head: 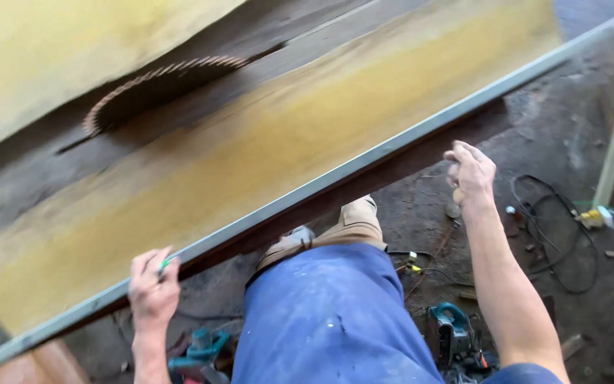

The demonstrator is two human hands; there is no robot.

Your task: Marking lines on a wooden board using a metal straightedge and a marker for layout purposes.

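Both hands are up at the saw table's metal edge point(364, 162). Left hand point(153, 288) is closed round a small green thing point(167, 262), just touching the edge. Right hand point(471, 173) hangs loosely curled just below it; whether it holds anything, I cannot tell. Beyond, the toothed blade point(158, 84) rises from the table slot. Below on the floor lie teal power tools point(452, 332) and black cables point(556, 235).
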